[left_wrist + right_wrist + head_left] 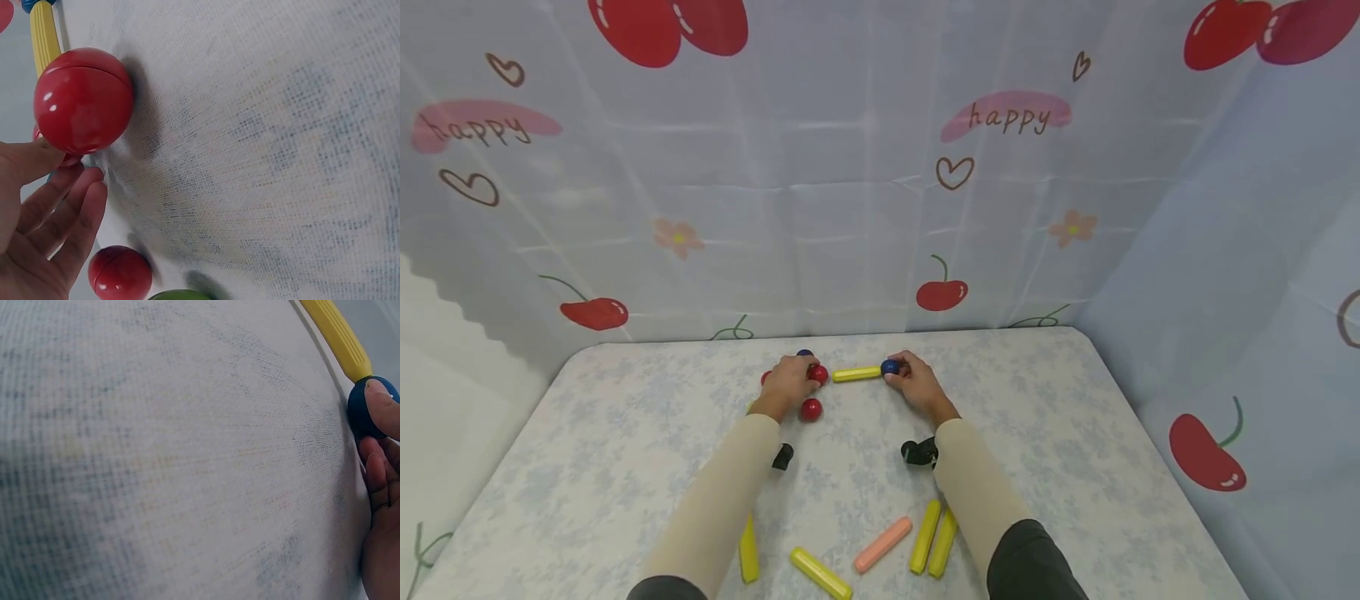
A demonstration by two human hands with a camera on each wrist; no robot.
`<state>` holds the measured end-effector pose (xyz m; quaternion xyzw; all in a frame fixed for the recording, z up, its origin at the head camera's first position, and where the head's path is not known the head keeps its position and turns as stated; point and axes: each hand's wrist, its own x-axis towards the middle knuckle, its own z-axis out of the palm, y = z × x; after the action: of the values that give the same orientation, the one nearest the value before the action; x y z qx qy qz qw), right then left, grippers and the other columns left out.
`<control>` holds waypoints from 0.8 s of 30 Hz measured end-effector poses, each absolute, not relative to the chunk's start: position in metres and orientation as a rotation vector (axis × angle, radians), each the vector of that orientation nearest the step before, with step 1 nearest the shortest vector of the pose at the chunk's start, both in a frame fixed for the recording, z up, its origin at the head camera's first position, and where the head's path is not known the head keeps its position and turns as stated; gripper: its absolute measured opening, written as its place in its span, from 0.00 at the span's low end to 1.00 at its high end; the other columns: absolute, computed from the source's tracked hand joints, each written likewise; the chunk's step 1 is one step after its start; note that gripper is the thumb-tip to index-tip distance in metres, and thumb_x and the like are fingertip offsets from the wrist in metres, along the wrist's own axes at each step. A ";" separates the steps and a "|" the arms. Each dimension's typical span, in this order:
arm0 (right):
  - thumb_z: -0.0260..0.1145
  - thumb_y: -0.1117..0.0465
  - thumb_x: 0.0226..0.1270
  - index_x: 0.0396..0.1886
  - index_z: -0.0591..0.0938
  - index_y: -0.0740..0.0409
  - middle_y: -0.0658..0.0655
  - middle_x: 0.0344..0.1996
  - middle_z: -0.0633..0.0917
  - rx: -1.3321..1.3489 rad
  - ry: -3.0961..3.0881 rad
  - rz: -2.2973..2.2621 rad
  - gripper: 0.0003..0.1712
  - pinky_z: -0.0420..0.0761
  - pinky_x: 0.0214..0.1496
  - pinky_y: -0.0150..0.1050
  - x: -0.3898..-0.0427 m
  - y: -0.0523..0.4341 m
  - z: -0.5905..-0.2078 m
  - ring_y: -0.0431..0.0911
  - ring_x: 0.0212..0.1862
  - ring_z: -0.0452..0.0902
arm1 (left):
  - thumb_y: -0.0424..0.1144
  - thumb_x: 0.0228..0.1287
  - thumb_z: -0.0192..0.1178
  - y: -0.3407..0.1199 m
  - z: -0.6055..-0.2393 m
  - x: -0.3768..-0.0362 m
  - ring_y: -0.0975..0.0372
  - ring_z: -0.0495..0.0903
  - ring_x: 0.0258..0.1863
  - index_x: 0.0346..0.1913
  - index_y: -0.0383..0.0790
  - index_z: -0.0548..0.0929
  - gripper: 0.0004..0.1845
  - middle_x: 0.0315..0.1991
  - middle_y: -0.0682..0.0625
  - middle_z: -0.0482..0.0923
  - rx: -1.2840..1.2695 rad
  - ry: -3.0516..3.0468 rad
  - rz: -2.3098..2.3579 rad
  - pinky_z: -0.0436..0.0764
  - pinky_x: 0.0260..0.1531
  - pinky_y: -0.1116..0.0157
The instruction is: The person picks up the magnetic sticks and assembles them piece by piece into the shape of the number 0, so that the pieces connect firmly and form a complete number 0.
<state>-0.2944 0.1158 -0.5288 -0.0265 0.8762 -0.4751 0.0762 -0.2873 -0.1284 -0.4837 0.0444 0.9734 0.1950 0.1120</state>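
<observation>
Pinching a blue ball [890, 367], right hand [917, 385]; left hand [788, 385] grips a red ball [817, 374].

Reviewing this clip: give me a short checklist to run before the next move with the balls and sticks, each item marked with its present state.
1. Right hand pinches the blue ball: ok.
2. Blue ball touches the end of the yellow stick: ok.
3. Left hand holds a red ball: ok.
4. That red ball joined to the stick's other end: not ok, a gap shows.
5. Spare sticks lying near the forearms: ok.
6. Loose red ball steady: cannot tell.
</observation>
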 end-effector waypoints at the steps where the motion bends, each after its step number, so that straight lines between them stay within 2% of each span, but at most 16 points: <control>1: 0.64 0.58 0.69 0.59 0.75 0.54 0.54 0.41 0.78 -0.080 2.627 -1.424 0.20 0.72 0.47 0.42 -0.295 0.116 -0.529 0.47 0.42 0.71 | 0.38 0.63 0.65 -0.128 -0.484 -0.288 0.46 0.75 0.52 0.61 0.39 0.77 0.23 0.52 0.40 0.78 0.132 2.852 0.582 0.75 0.51 0.49; 11: 0.63 0.59 0.69 0.60 0.74 0.55 0.55 0.43 0.79 -0.088 2.639 -1.417 0.21 0.73 0.49 0.43 -0.295 0.114 -0.528 0.47 0.43 0.72 | 0.39 0.62 0.66 -0.128 -0.481 -0.288 0.47 0.75 0.52 0.60 0.40 0.77 0.23 0.49 0.42 0.79 0.132 2.824 0.628 0.75 0.51 0.50; 17: 0.63 0.58 0.69 0.60 0.74 0.54 0.55 0.44 0.79 -0.076 2.623 -1.416 0.21 0.73 0.49 0.44 -0.295 0.111 -0.529 0.47 0.44 0.72 | 0.41 0.62 0.66 -0.132 -0.480 -0.285 0.51 0.77 0.49 0.62 0.43 0.75 0.25 0.48 0.45 0.79 0.135 2.832 0.597 0.76 0.48 0.51; 24: 0.63 0.57 0.69 0.60 0.74 0.53 0.55 0.44 0.79 -0.058 2.622 -1.421 0.21 0.72 0.50 0.44 -0.296 0.115 -0.529 0.47 0.45 0.72 | 0.44 0.64 0.64 -0.140 -0.466 -0.279 0.53 0.77 0.47 0.61 0.45 0.74 0.24 0.50 0.47 0.79 0.246 2.845 0.520 0.77 0.45 0.52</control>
<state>-0.2961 0.1151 -0.5287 -0.0193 0.8763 -0.4749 0.0790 -0.2788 -0.1398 -0.4665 0.0841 0.9731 0.1780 0.1194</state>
